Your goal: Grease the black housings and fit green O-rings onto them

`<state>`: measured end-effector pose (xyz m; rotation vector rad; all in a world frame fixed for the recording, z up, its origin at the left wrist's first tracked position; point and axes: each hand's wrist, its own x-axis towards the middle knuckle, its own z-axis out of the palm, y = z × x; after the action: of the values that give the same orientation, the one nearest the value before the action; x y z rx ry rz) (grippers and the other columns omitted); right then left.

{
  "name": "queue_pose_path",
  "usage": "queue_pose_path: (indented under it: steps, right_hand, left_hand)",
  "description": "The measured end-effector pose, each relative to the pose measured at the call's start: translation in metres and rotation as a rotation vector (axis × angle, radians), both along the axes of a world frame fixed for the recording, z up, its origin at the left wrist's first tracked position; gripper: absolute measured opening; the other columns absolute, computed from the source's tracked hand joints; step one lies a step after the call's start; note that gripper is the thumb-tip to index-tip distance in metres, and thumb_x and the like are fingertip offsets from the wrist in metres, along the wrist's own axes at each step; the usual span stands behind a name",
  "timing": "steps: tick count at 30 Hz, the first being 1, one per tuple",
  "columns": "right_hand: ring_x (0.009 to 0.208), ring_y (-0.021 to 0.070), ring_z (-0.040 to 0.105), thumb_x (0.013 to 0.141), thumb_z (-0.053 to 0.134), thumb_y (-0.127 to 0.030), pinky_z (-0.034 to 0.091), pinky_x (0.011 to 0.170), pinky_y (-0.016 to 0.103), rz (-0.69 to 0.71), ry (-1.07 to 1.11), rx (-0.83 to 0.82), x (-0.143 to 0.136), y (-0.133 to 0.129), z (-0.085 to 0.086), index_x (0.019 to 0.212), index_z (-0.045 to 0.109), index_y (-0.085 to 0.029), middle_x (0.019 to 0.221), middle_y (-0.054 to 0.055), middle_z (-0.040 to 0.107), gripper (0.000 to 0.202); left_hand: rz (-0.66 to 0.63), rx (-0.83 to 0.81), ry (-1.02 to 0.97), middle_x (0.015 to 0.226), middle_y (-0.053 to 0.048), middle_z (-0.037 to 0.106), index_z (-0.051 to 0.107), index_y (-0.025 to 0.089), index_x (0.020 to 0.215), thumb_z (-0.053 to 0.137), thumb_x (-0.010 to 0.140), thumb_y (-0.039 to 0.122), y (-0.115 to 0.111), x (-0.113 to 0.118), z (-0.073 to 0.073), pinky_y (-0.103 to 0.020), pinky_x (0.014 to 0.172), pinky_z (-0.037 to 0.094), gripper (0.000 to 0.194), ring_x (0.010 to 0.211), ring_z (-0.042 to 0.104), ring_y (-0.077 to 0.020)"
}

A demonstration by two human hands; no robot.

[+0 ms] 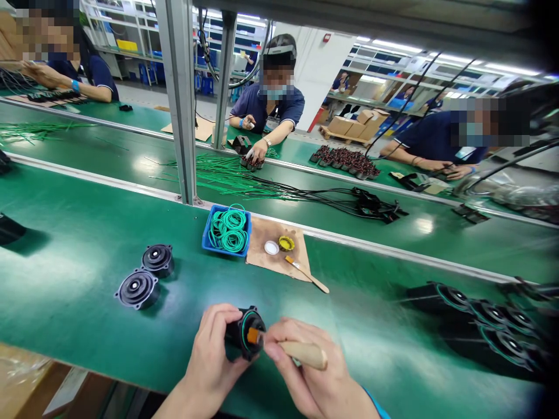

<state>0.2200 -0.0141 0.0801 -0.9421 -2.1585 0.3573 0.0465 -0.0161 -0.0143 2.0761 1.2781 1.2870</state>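
My left hand (213, 349) is wrapped round a black round housing (236, 331), tilted so its face points right. A green sealing ring (244, 329) sits round the rim of that face. In my right hand (308, 364) is a brush with a wooden handle (305, 354); its orange bristles (253, 336) touch or nearly touch the housing's face. Beyond my hands a second brush (312, 277) lies partly on a stained cardboard sheet (257, 233). On the sheet stand a yellow cap or small pot (286, 243) and a white lid (271, 248).
A blue bin (226, 251) holds many green rings (233, 220). Two black housings (137, 288) stand at left; several more with green rings (502, 340) stand at right. A metal post (181, 105) rises behind the bin. Co-workers (271, 105) sit across the green bench.
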Motion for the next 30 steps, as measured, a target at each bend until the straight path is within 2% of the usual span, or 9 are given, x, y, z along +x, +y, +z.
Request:
queue_pose_path:
  steps: [8, 14, 19, 23, 30]
  right_hand:
    - [0.055, 0.0112, 0.057, 0.101, 0.042, -0.013, 0.046, 0.052, 0.022, -0.08, 0.048, 0.016, -0.008, 0.011, -0.003, 0.079, 0.048, -0.021, 0.069, 0.001, 0.062, 0.024]
    - [0.059, 0.0119, 0.058, 0.102, 0.04, -0.015, 0.047, 0.055, 0.023, -0.007, 0.021, -0.002, -0.011, 0.003, -0.006, 0.085, 0.049, -0.021, 0.071, 0.001, 0.063, 0.02]
    - [0.055, 0.0133, 0.055, 0.101, 0.037, -0.016, 0.045, 0.053, 0.025, 0.078, -0.013, -0.03, -0.006, -0.005, -0.009, 0.089, 0.047, -0.022, 0.069, 0.001, 0.062, 0.016]
    - [0.055, 0.0131, 0.054, 0.1, 0.038, -0.015, 0.043, 0.052, 0.024, 0.077, -0.111, -0.042, -0.002, -0.007, -0.009, 0.086, 0.047, -0.021, 0.067, 0.001, 0.06, 0.018]
    - [0.053, 0.0141, 0.05, 0.101, 0.034, -0.015, 0.042, 0.051, 0.027, 0.066, -0.191, 0.02, 0.008, 0.003, -0.009, 0.083, 0.051, -0.02, 0.064, 0.001, 0.059, 0.026]
  left_hand:
    - [-0.007, -0.033, 0.014, 0.104, -0.008, 0.063, 0.05, 0.021, 0.111, 0.076, 0.078, 0.022, -0.003, 0.001, -0.003, -0.035, 0.079, 0.058, 0.042, 0.095, 0.066, -0.0232]
    - [-0.005, 0.008, -0.029, 0.099, -0.008, 0.064, 0.051, 0.021, 0.109, 0.071, 0.079, 0.02, 0.0, 0.001, 0.002, -0.033, 0.075, 0.059, 0.035, 0.091, 0.067, -0.022]
    - [-0.002, -0.04, -0.048, 0.1, -0.007, 0.064, 0.051, 0.022, 0.108, 0.07, 0.073, 0.016, 0.002, -0.002, 0.001, -0.033, 0.075, 0.059, 0.04, 0.091, 0.068, -0.0226]
    - [-0.029, -0.078, -0.036, 0.103, -0.007, 0.063, 0.05, 0.022, 0.109, 0.073, 0.068, 0.01, 0.003, -0.005, -0.001, -0.033, 0.077, 0.059, 0.049, 0.094, 0.068, -0.023]
    - [-0.014, -0.096, -0.025, 0.101, -0.006, 0.064, 0.051, 0.022, 0.106, 0.082, 0.069, 0.021, 0.007, -0.009, 0.002, -0.031, 0.076, 0.059, 0.049, 0.091, 0.069, -0.0215]
